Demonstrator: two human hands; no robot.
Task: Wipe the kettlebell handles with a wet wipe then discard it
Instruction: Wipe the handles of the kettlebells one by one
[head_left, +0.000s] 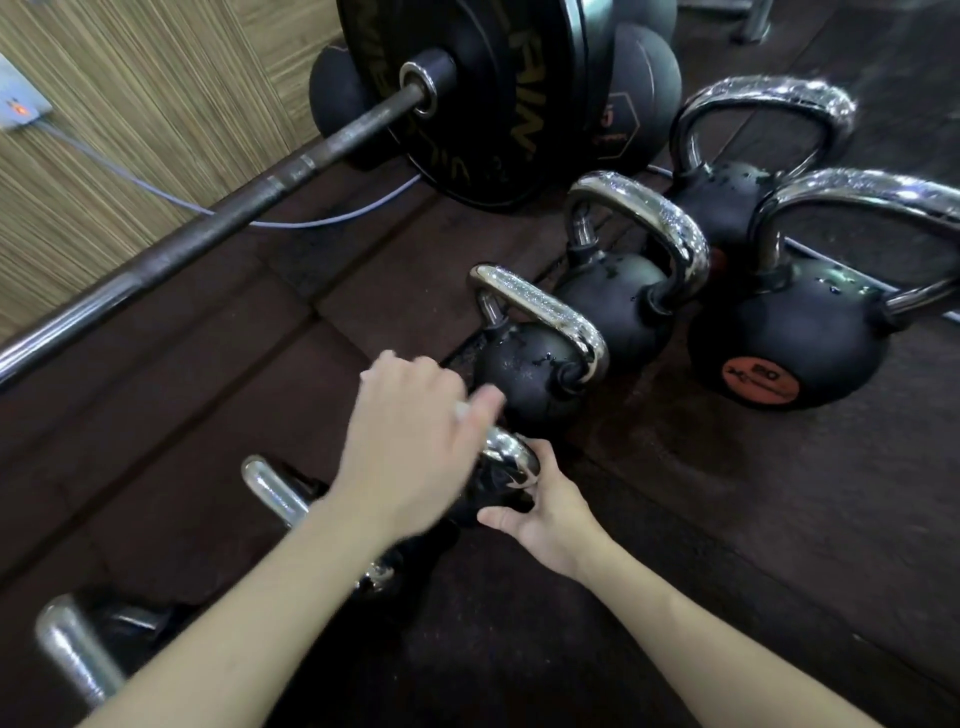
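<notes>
Right hand (545, 512) is clamped on the small kettlebell (498, 488) nearest the camera, fingers curled over the end of its chrome handle (511, 454) and thumb tucked along the black body below. Left hand (415, 441) sits over the same handle, fingers bent, with a sliver of something white poking out by the thumb: that looks like the wet wipe (461, 410), though the hand is blurred and hides nearly all of it, so the hold itself can't be made out cleanly. Both forearms reach in from the bottom edge, the left crossing above a second chrome handle (272, 491) lying low on the floor, and a third stub of chrome (72, 654) sits at the lower left corner.

Just beyond the hands stands the next kettlebell (535, 369), upright, its handle speckled with droplets and its black ball spotted wet. Behind it another kettlebell (621, 301), also beaded. To the right, a bigger one with an orange label (789, 343), and one more at the back (727, 192), both handles glistening.

All of it rests on dark rubber floor tiles (727, 519). A barbell (249, 208) runs diagonally across the upper left, loaded with a black plate (493, 93), a dark ball (639, 98) behind that. A grey cable (156, 189) trails from a wall socket (21, 104) on the wood-grain wall (156, 104).
</notes>
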